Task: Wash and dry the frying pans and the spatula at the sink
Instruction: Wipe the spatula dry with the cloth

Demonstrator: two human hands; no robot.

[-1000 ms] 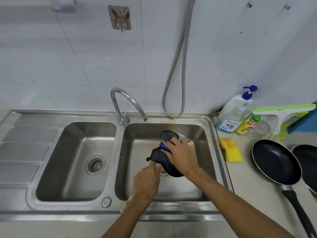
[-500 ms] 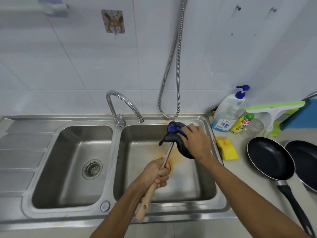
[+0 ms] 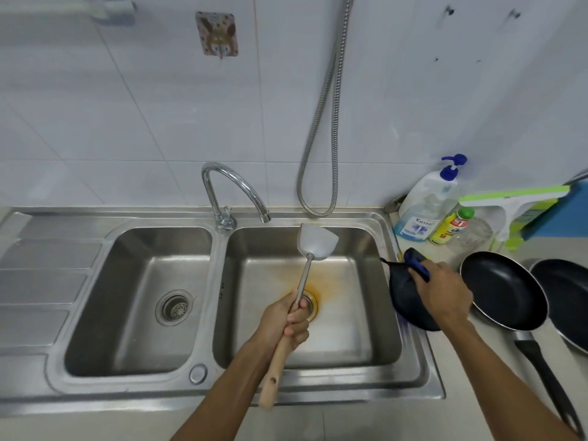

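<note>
- Wooden handle first: the left hand [image 3: 288, 319] has its fingers curled tight around the top of the handle, where wood meets metal shaft, and holds the steel spatula with the pale wooden handle [image 3: 305, 275] over the right basin of the stainless steel double sink [image 3: 413, 354], blade up near the back wall.
- Nothing but the hand touches the spatula; its broad blade looks bare, with no suds or food visible, though whether it is fully dry I cannot tell.
- On the other side, the right hand [image 3: 442, 292] presses its fingers down over a dark cloth with a blue patch [image 3: 402, 292], bunched at the right edge of the sink, well apart from the spatula.
- Just right of that hand, two black non-stick frying pans [image 3: 506, 291] lie face up on the pale counter, side by side, their insides looking clean and free of water drops as far as can be seen.
- The chrome curved tap [image 3: 235, 192] shows no water running, and an orange stain rings the right drain.
- My judgement: washing appears finished and drying nearly so; what seems left is setting the spatula down and putting away the cloth.
</note>
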